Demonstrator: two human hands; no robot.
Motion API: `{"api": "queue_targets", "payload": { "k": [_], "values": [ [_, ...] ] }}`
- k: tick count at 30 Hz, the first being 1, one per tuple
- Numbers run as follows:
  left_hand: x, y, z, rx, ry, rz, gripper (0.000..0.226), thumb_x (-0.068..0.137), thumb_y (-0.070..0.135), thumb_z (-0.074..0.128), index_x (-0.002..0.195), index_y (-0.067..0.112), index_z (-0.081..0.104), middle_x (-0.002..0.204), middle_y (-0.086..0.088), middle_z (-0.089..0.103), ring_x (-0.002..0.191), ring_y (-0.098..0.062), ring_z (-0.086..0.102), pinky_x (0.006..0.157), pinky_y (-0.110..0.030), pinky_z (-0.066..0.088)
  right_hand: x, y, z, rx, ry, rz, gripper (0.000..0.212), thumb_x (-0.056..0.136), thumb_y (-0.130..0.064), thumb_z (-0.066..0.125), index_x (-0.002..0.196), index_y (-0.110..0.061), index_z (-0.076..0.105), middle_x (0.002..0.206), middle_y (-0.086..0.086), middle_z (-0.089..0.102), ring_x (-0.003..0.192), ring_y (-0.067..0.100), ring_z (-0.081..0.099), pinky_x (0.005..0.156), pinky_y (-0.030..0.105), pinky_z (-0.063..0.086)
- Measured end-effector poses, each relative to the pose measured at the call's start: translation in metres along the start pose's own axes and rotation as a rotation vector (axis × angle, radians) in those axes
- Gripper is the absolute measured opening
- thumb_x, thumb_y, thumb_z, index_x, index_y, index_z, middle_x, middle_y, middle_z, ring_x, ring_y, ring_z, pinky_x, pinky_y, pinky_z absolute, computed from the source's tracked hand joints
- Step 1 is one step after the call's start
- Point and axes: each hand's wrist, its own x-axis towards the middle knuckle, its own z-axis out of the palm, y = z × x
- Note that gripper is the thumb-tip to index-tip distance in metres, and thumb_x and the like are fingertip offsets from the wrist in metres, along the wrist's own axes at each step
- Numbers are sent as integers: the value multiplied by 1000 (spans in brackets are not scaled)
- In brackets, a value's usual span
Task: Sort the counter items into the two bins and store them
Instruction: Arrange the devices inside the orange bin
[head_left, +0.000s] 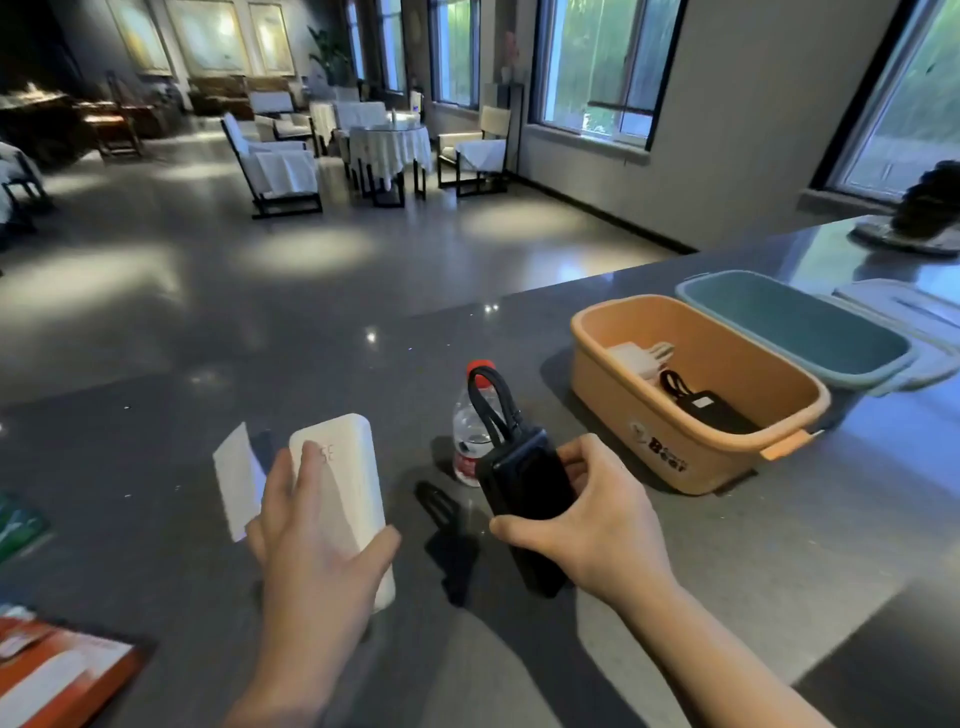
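My left hand (311, 540) grips a white power bank (348, 478) and holds it above the grey counter (675, 571). My right hand (597, 509) grips a black power bank (524, 483) with a looped black cable, lifted off the counter. Just behind it stands a small water bottle (470, 431) with a red cap. To the right sits an orange bin (691, 447) holding a white charger (636, 358) and a black device with a cable (706, 405). A teal bin (800, 327) stands behind the orange one.
A white card (239, 478) lies left of the white power bank. An orange booklet (62, 670) and a green item (21, 525) lie at the counter's left edge. Pale lids (904, 306) rest beside the teal bin. A dark ornament (924, 213) stands far right.
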Motion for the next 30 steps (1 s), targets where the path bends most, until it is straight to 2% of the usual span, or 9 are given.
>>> {"api": "queue_targets", "payload": {
  "k": [4,8,11,15,20,23,25,27,30],
  "values": [
    [-32,68,66,-81,-7,70,99,64,10,80,146,32,29,152,16,18,132,-11,18,101,-28,18,5,65,-74,-9,35,3,72,33,-72,75,91,-41,44,90,-19,57,82,-4,54,63,21,48],
    [-60,129,134,-144,-18,38,97,65,12,78,146,32,29,150,18,19,127,-10,21,99,-28,20,19,123,-150,-14,77,19,72,32,-73,75,90,-41,48,88,-19,59,82,-3,56,64,24,50],
    [-70,166,173,-141,-37,32,98,65,13,78,147,32,27,151,17,19,130,-10,19,101,-28,19,37,149,-195,-32,101,25,73,30,-75,73,89,-39,49,86,-21,60,80,-5,55,62,24,47],
    [-70,197,203,-152,-56,73,99,65,12,79,147,31,26,149,20,18,130,-5,18,100,-24,17,69,163,-234,24,152,27,76,28,-76,73,89,-37,50,85,-19,61,80,-2,57,68,31,52],
    [-45,222,229,-174,-44,116,100,66,13,78,148,31,24,148,22,18,120,4,17,98,-25,19,118,163,-245,80,205,-16,70,31,-75,70,84,-36,48,82,-16,62,76,-1,58,67,33,53],
    [-29,227,241,-186,-40,129,99,66,13,77,148,29,24,149,19,18,119,4,18,98,-26,20,154,162,-235,68,210,-41,70,36,-77,70,88,-38,47,87,-17,59,80,0,57,68,32,53],
    [-20,226,248,-198,-24,136,99,65,14,76,148,29,23,149,18,19,120,2,19,98,-26,20,179,164,-221,21,185,-62,74,42,-77,71,98,-35,48,93,-16,59,86,3,58,71,32,54],
    [-11,225,254,-193,-20,134,100,66,15,76,148,29,22,149,19,18,116,7,15,97,-26,20,203,170,-206,-56,147,-77,78,47,-76,72,106,-32,47,98,-14,58,89,7,58,70,31,52],
    [-2,223,263,-187,-18,111,98,68,13,77,148,30,23,149,21,17,111,10,12,96,-23,19,230,181,-186,-223,79,-84,75,50,-74,71,103,-30,44,97,-11,57,84,9,55,65,29,45]
  ]
}}
